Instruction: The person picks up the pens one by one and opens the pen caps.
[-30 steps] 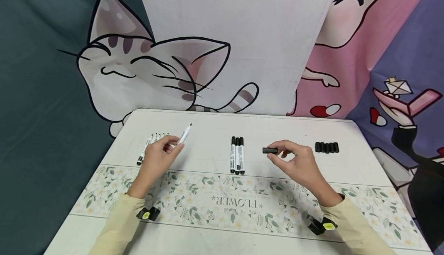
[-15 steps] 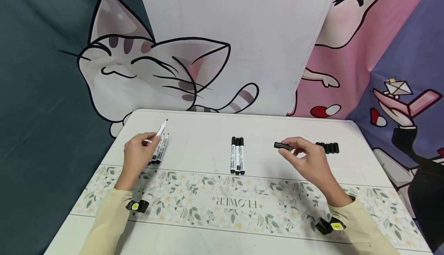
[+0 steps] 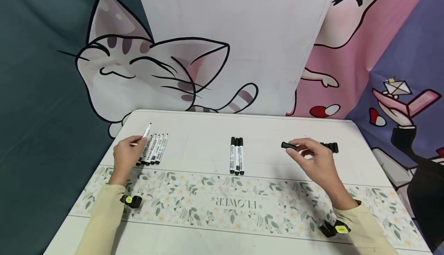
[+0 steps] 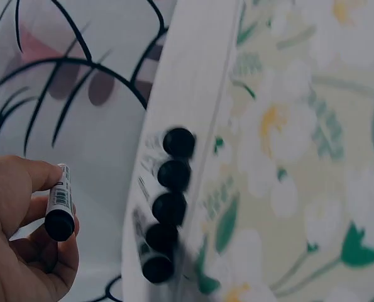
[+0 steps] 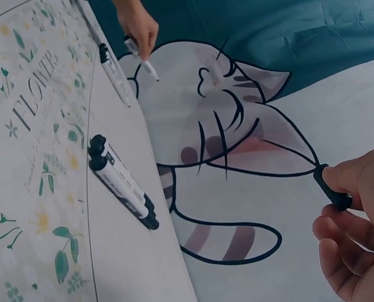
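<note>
Between thumb and fingers my left hand (image 3: 126, 155) pinches an uncapped marker (image 4: 61, 204), its bare black tip pointing up and away in the head view. That hand hovers at the left end of a row of several uncapped markers (image 3: 158, 149) lying side by side on the table. On the right, my right hand (image 3: 317, 161) pinches a black marker cap (image 5: 332, 189) above the table. Beyond its fingers lies a row of black caps (image 3: 331, 147), partly hidden by the hand.
Three capped markers (image 3: 237, 155) lie together mid-table. A floral strip (image 3: 229, 205) with the printed word FLOWER crosses the white table (image 3: 204, 131). Behind the table's far edge hangs a cartoon cat curtain (image 3: 166, 66). A black wrist camera (image 3: 132, 200) is strapped to the left sleeve.
The left hand has moved left with the uncapped marker, to the left end of the marker row. My right hand has shifted right with the cap, toward the cap row.
</note>
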The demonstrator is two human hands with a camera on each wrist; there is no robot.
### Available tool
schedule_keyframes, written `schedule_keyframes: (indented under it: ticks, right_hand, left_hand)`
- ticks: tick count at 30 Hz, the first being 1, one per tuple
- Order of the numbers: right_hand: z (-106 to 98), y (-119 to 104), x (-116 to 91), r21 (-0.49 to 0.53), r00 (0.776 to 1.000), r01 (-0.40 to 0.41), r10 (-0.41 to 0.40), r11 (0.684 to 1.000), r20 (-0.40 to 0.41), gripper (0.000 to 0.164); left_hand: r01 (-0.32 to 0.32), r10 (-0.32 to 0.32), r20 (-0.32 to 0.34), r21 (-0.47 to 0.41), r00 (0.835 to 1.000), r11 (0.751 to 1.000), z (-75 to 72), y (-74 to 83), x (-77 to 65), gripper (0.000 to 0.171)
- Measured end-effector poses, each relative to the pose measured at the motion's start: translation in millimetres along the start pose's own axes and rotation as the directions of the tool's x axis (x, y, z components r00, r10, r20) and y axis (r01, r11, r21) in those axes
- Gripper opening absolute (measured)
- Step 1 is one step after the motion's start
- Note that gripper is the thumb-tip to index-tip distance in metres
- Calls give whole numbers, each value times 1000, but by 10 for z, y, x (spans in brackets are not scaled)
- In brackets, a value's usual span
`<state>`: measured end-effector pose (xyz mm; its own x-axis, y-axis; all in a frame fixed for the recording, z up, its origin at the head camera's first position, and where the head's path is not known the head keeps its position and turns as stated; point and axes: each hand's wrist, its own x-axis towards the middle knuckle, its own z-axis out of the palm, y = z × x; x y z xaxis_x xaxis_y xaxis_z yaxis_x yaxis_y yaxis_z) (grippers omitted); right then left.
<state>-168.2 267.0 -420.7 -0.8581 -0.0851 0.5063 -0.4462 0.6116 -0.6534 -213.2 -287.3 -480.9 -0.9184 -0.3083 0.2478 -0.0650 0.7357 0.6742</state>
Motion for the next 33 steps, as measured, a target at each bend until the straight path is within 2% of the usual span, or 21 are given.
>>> schedule_keyframes:
  ticks: [9, 14, 21, 26, 33]
  right_hand:
    - [-52, 84, -34, 37, 999, -37, 38, 999, -27, 28]
    - [-101, 114, -44, 45, 992, -101, 104, 994, -67, 23]
    - [-171, 157, -54, 31, 984, -153, 155, 988, -90, 22]
    - [-212, 181, -61, 38, 982, -157, 160, 987, -96, 23]
    - [-251, 215, -54, -8, 980, -164, 162, 986, -117, 21]
  left_hand:
    - [120, -121, 59, 27, 991, 992, 34, -189, 40, 45]
    - [166, -169, 69, 55, 983, 985, 65, -280, 51, 45]
    - [201, -206, 73, 73, 976, 977, 86, -340, 64, 44]
    - [214, -223, 103, 94, 969, 972, 96, -372, 72, 43]
    - [218, -230, 140, 96, 963, 971, 98, -413, 68, 47]
